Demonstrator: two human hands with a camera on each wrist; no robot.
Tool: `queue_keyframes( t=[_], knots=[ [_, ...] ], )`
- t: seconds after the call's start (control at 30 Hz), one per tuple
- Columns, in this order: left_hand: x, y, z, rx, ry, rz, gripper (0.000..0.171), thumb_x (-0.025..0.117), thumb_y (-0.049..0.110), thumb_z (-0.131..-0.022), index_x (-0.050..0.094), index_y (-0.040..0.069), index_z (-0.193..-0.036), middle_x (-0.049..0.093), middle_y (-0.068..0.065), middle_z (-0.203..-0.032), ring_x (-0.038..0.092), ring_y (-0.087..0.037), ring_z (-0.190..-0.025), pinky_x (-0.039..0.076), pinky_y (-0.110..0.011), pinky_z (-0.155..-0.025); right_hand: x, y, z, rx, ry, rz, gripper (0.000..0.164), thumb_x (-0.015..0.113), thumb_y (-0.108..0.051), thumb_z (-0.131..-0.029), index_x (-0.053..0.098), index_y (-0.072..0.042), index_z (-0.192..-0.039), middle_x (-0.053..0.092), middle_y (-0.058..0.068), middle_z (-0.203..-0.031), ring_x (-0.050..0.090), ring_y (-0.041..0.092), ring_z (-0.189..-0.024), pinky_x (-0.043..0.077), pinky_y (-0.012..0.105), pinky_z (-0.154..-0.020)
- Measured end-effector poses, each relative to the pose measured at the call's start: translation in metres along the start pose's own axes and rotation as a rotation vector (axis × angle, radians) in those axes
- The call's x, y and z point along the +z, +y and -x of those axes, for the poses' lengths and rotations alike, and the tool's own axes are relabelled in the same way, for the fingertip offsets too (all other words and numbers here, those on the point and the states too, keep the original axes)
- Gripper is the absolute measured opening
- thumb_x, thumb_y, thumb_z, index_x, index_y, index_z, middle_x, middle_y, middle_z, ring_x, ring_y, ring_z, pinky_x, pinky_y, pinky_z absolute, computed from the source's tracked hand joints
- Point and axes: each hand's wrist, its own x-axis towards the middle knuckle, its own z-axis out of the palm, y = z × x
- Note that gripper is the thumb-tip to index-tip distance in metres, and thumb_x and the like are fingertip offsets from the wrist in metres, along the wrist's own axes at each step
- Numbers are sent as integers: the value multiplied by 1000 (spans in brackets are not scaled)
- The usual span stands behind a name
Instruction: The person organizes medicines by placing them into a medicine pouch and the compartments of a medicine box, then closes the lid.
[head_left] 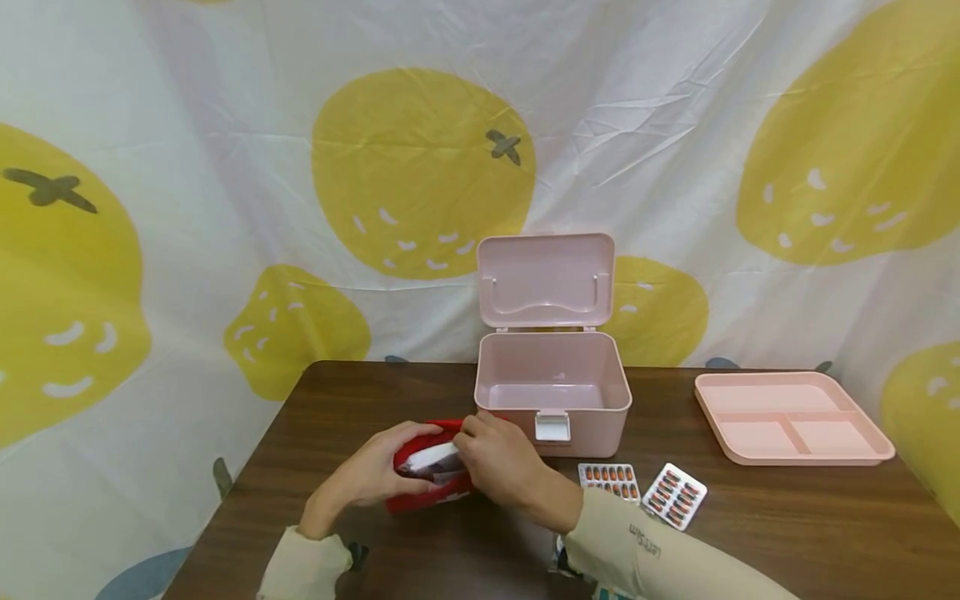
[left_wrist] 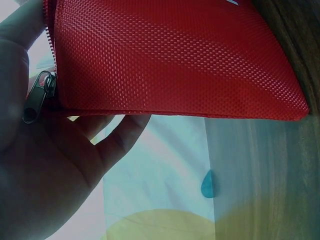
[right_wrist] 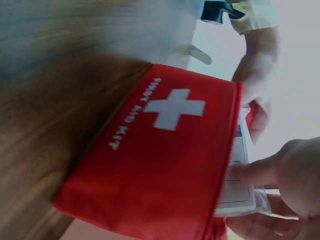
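The left hand (head_left: 378, 468) grips the red pouch (head_left: 422, 501) at one end of its unzipped mouth, while the right hand (head_left: 498, 460) pinches a white packet (right_wrist: 239, 192) partly inside it. The pouch is at the counter (head_left: 262, 508), in front and to the left of the open box (head_left: 592, 435). Two blister packs (head_left: 676, 497) lie near the right sleeve (head_left: 626, 542); a tray (head_left: 780, 394) sits farther right.

- one left hand (head_left: 372, 463) and one right hand (head_left: 498, 458), two in all;
- one red pouch (right_wrist: 160, 160), with one white cross (right_wrist: 175, 108);
- at least one white packet (head_left: 431, 457) inside, the full number hidden;
- two blister packs (head_left: 676, 497) in plain view;
- one pink box (head_left: 592, 432), with one lid (head_left: 546, 287);
- one pink tray (head_left: 780, 393), three compartments;
- one table (head_left: 322, 417)
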Motion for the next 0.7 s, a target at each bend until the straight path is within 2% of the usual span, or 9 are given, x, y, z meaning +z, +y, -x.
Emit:
queue_keyframes(
  t=[0.13, 0.3, 0.43, 0.63, 0.7],
  knots=[
    [0, 2, 1, -3, -3, 16, 67, 84, 37, -79, 54, 18, -136, 61, 1, -126, 58, -18, -109, 51, -44, -96, -4, 0, 1, -19, 38, 87, 5, 74, -13, -80, 74, -15, -85, 65, 0, -84, 58, 17, -79, 53, 29, -72],
    [0, 2, 0, -7, -1, 18, 68, 84, 38, -78, 55, 19, -136, 61, 1, -126, 58, -18, -110, 51, -45, -96, -1, -3, 2, -40, 7, 191, 9, 77, -19, -79, 75, -15, -88, 68, 0, -82, 58, 17, -78, 51, 29, -69],
    [-1, 2, 0, 4, -1, 13, 67, 84, 36, -79, 55, 16, -136, 61, -2, -126, 58, -21, -110, 51, -47, -96, 2, -6, 2, -55, -41, 215, 15, 78, -24, -79, 74, -17, -91, 71, 0, -80, 59, 18, -76, 48, 29, -68],
    [0, 1, 0, 0, -5, 1, 68, 84, 36, -78, 54, 15, -136, 61, -3, -126, 59, -22, -111, 52, -48, -96, 4, -8, -3, -88, -67, 264, 7, 75, -23, -80, 76, -17, -83, 67, -1, -79, 54, 18, -79, 45, 29, -71],
    [0, 1, 0, -2, -10, 1, 69, 84, 36, -79, 54, 15, -136, 61, -3, -126, 59, -22, -110, 52, -48, -95, 6, -8, -4, -102, -77, 272, 8, 76, -24, -81, 77, -17, -86, 67, -1, -83, 54, 18, -81, 46, 29, -73]
  ],
)
